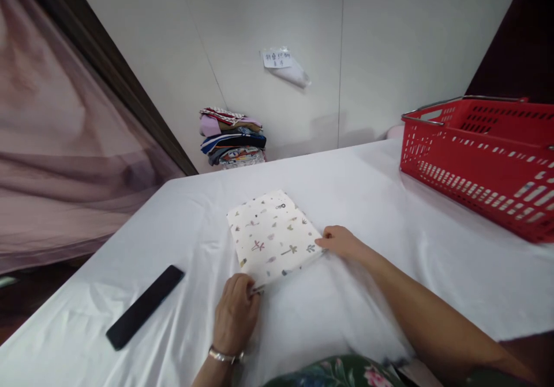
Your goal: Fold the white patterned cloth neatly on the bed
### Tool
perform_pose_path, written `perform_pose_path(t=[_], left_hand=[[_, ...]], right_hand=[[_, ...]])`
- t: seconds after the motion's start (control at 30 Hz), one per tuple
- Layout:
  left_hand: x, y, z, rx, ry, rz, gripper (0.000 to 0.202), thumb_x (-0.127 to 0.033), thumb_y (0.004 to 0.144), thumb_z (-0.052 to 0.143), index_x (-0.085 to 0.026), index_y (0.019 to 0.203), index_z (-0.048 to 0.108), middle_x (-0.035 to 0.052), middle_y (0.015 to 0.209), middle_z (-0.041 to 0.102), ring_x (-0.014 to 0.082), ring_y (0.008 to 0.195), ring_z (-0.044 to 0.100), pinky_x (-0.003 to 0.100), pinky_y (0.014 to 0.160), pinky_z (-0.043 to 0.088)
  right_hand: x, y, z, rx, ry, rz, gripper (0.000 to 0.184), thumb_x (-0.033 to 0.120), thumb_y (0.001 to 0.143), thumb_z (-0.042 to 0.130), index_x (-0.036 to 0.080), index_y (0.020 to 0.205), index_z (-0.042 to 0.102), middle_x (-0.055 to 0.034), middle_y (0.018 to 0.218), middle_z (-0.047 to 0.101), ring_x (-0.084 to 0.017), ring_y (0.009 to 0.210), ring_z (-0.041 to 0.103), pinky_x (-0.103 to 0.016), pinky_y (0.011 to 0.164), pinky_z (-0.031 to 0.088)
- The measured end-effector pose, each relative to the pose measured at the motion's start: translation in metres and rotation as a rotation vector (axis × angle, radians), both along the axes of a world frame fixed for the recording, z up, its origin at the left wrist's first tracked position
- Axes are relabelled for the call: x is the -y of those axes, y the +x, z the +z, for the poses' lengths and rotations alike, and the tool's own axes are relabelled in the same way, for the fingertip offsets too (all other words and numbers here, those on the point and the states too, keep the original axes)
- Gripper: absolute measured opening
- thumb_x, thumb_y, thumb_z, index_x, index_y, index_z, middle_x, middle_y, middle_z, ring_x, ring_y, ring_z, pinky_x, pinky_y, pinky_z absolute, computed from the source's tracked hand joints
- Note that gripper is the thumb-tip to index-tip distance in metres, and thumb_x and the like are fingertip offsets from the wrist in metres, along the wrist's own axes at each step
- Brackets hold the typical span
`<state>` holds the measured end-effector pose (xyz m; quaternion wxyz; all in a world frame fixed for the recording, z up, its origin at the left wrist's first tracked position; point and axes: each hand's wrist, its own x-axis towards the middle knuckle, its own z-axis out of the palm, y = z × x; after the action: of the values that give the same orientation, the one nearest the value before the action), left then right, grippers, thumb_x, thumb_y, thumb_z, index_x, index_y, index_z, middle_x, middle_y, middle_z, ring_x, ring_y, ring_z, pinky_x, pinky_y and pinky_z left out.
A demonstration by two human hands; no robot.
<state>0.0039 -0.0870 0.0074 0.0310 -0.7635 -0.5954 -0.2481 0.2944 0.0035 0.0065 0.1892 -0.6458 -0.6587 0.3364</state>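
A folded cloth (pixel 274 237), cream with small printed plants, lies flat near the middle of the table (pixel 389 225), which has a white cover. The left hand (pixel 235 313) pinches the near left corner of the cloth with curled fingers, and the right hand (pixel 341 241) pinches its near right corner in the same way. A black phone (pixel 145 306) lies on the left, a red basket (pixel 480 162) stands at the far right, and a pile of folded clothes (pixel 232 139) sits by the far wall.
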Motion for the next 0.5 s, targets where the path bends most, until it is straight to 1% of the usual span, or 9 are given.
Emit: perform_pose_path(t=[0.07, 0.2, 0.23, 0.3, 0.33, 0.4, 0.47, 0.5], left_hand=[[0.002, -0.004, 0.002, -0.017, 0.001, 0.028, 0.010, -0.014, 0.071, 0.044, -0.022, 0.077, 0.044, 0.0015, 0.078, 0.053, 0.0183, 0.075, 0.054, 0.030, 0.064, 0.044], [0.005, -0.014, 0.008, -0.065, -0.078, 0.044, 0.012, -0.013, 0.069, 0.043, -0.023, 0.075, 0.046, 0.0004, 0.077, 0.054, 0.0179, 0.073, 0.055, 0.029, 0.058, 0.045], [0.006, -0.016, 0.011, -0.065, -0.094, 0.041, 0.013, -0.012, 0.068, 0.043, -0.023, 0.074, 0.046, 0.0001, 0.077, 0.055, 0.0176, 0.072, 0.056, 0.029, 0.058, 0.046], [0.005, -0.019, 0.019, -0.045, -0.112, 0.004, 0.015, -0.011, 0.067, 0.042, -0.023, 0.075, 0.048, 0.0004, 0.079, 0.057, 0.0173, 0.073, 0.057, 0.029, 0.061, 0.048], [0.004, -0.019, 0.023, -0.029, -0.110, -0.030, 0.018, -0.011, 0.068, 0.042, -0.023, 0.079, 0.051, 0.0012, 0.083, 0.059, 0.0177, 0.078, 0.058, 0.030, 0.065, 0.049], [0.001, -0.014, 0.032, 0.003, -0.082, -0.105, 0.025, -0.012, 0.071, 0.043, -0.022, 0.091, 0.054, 0.0040, 0.099, 0.060, 0.0195, 0.092, 0.058, 0.033, 0.074, 0.051], [-0.004, 0.001, 0.036, 0.013, -0.034, -0.177, 0.029, -0.016, 0.076, 0.045, -0.022, 0.103, 0.053, 0.0064, 0.115, 0.056, 0.0212, 0.106, 0.054, 0.037, 0.083, 0.049], [-0.007, 0.012, 0.036, 0.005, -0.015, -0.216, 0.029, -0.019, 0.079, 0.046, -0.022, 0.107, 0.052, 0.0073, 0.120, 0.054, 0.0217, 0.111, 0.052, 0.039, 0.087, 0.048]], right_hand=[[0.002, -0.002, 0.001, -0.050, -0.028, 0.041, 0.024, 0.039, 0.069, 0.059, 0.019, 0.058, 0.052, 0.0000, 0.061, 0.056, -0.012, 0.054, 0.049, -0.023, 0.047, 0.029], [0.009, -0.004, 0.002, -0.134, -0.185, 0.109, 0.022, 0.037, 0.069, 0.059, 0.019, 0.059, 0.051, 0.0019, 0.050, 0.050, -0.011, 0.041, 0.046, -0.025, 0.043, 0.031], [0.010, -0.005, 0.002, -0.139, -0.203, 0.123, 0.021, 0.036, 0.070, 0.058, 0.019, 0.059, 0.051, 0.0020, 0.048, 0.049, -0.011, 0.039, 0.046, -0.025, 0.043, 0.031], [0.012, -0.004, 0.002, -0.127, -0.193, 0.145, 0.021, 0.035, 0.071, 0.057, 0.019, 0.058, 0.051, 0.0015, 0.046, 0.050, -0.012, 0.038, 0.047, -0.026, 0.043, 0.033], [0.012, -0.004, 0.002, -0.121, -0.180, 0.152, 0.022, 0.035, 0.071, 0.056, 0.019, 0.057, 0.050, 0.0011, 0.046, 0.051, -0.012, 0.038, 0.048, -0.026, 0.043, 0.034], [0.013, -0.004, 0.002, -0.116, -0.171, 0.159, 0.023, 0.034, 0.072, 0.055, 0.019, 0.055, 0.050, 0.0007, 0.045, 0.052, -0.012, 0.037, 0.048, -0.026, 0.043, 0.035], [0.014, -0.005, 0.003, -0.129, -0.180, 0.181, 0.024, 0.034, 0.072, 0.055, 0.019, 0.053, 0.049, 0.0006, 0.043, 0.052, -0.012, 0.037, 0.048, -0.025, 0.042, 0.035], [0.015, -0.006, 0.003, -0.142, -0.188, 0.199, 0.025, 0.034, 0.072, 0.054, 0.019, 0.052, 0.048, 0.0008, 0.041, 0.052, -0.012, 0.037, 0.048, -0.025, 0.042, 0.036]])
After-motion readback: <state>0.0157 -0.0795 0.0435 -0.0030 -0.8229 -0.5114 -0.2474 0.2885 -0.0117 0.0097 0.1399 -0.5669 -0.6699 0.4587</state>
